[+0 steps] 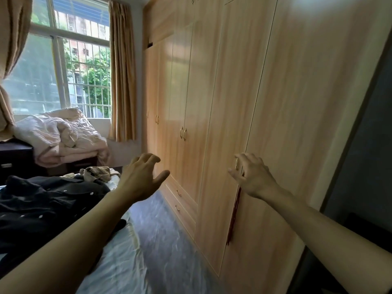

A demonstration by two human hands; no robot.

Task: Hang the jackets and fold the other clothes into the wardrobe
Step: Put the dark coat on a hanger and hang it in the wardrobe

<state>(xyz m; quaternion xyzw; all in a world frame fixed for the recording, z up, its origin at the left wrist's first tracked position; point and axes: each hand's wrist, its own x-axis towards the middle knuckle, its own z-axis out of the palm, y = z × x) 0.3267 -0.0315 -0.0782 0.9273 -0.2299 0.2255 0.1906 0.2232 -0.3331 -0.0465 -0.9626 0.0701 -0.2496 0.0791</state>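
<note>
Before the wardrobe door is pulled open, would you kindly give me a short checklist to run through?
1. Right hand grips the door handle: ok, its fingers curl round it.
2. Left hand free: ok, it is open in the air and holds nothing.
3. Wardrobe door open: not ok, it is closed.
4. Dark jacket ready: ok, it lies on the bed.
5. Hanger available: cannot tell, none is in view.
6. Red tassel clear of the door edge: cannot tell, it hangs right along that edge.
</note>
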